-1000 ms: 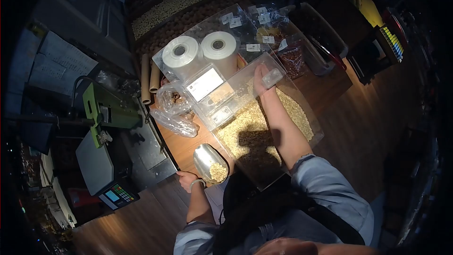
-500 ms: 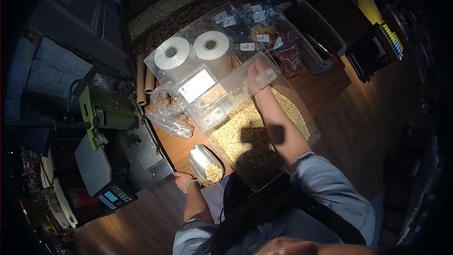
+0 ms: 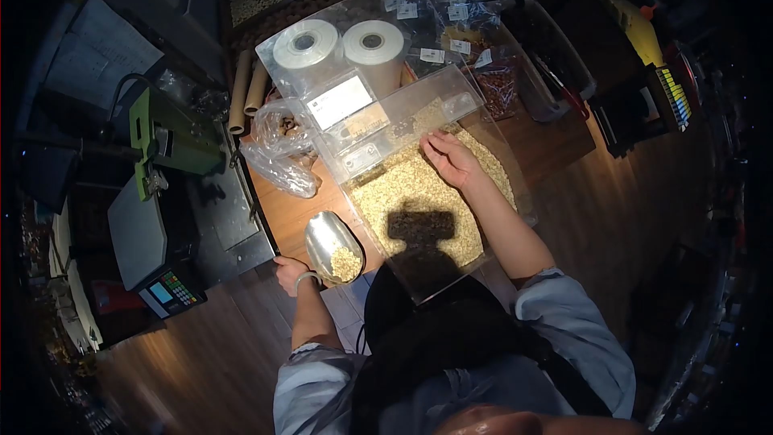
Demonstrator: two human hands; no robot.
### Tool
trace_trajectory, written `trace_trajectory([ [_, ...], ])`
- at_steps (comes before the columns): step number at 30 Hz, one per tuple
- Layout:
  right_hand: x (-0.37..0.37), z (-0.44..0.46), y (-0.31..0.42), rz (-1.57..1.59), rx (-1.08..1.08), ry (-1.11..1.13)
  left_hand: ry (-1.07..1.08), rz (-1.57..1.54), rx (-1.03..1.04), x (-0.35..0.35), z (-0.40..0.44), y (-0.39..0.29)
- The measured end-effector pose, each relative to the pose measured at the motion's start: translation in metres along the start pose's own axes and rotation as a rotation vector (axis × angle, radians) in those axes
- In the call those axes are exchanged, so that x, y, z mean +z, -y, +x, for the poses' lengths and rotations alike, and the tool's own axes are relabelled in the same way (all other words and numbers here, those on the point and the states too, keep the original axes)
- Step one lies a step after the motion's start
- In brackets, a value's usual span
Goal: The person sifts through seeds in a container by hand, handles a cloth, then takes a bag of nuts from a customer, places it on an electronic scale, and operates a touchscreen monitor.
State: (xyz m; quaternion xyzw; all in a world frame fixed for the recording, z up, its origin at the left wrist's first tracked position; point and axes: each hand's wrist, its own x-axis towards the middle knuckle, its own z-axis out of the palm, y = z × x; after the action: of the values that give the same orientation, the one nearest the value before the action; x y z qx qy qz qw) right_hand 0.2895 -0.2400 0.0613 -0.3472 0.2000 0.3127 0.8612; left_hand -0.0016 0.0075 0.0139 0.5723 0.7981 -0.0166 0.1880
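Observation:
My right hand (image 3: 451,159) is above the pale flakes (image 3: 415,193) in a clear bin, palm partly showing, fingers loosely bent with nothing visible in them. Its fingertips are near the lower edge of the bin's tilted clear lid (image 3: 415,125). My left hand (image 3: 290,275) is closed at the wooden table's front left corner, beside a metal scoop (image 3: 328,235); what its fingers grip is hidden. Some flakes lie in the scoop's lower end. A dark shadow falls across the flakes.
Two plastic rolls (image 3: 306,43) stand behind the lid, with a crumpled clear bag (image 3: 282,165) and cardboard tubes (image 3: 241,93) to the left. A scale (image 3: 141,234) and green device (image 3: 173,141) are farther left. Labelled packets (image 3: 495,84) and a tub (image 3: 543,60) are behind right.
My right hand has come back from under the clear lid toward me, over the flakes. The whole view has shifted, and my left hand stays at the table corner.

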Motion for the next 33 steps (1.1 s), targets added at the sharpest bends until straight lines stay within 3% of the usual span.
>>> trace_trajectory([
  [7, 0.007, -0.078, 0.001, 0.052, 0.333, 0.29, 0.015, -0.045, 0.04, -0.001, 0.001, 0.003],
  [15, 0.069, -0.144, -0.055, -0.271, 0.584, 0.55, 0.012, -0.101, 0.029, 0.001, 0.007, 0.005],
  [18, 0.084, -0.157, -0.074, -0.471, 0.614, 0.496, 0.015, -0.106, 0.023, -0.003, 0.004, 0.005],
  [19, 0.09, -0.16, -0.074, -0.584, 0.592, 0.457, 0.024, -0.105, 0.042, -0.004, 0.004, 0.004],
  [21, 0.084, -0.154, -0.06, -0.508, 0.56, 0.5, 0.032, -0.1, 0.04, -0.006, 0.005, 0.004],
  [24, 0.075, -0.154, -0.021, -0.762, 0.222, 0.575, 0.062, -0.102, 0.062, -0.006, 0.006, 0.005],
  [29, 0.027, -0.091, 0.017, -1.768, -0.431, 0.287, 0.101, -0.084, 0.0, -0.004, 0.007, 0.001],
  [33, 0.028, -0.02, 0.019, -1.974, -0.576, 0.197, 0.072, -0.04, 0.031, -0.01, 0.0, -0.001],
])
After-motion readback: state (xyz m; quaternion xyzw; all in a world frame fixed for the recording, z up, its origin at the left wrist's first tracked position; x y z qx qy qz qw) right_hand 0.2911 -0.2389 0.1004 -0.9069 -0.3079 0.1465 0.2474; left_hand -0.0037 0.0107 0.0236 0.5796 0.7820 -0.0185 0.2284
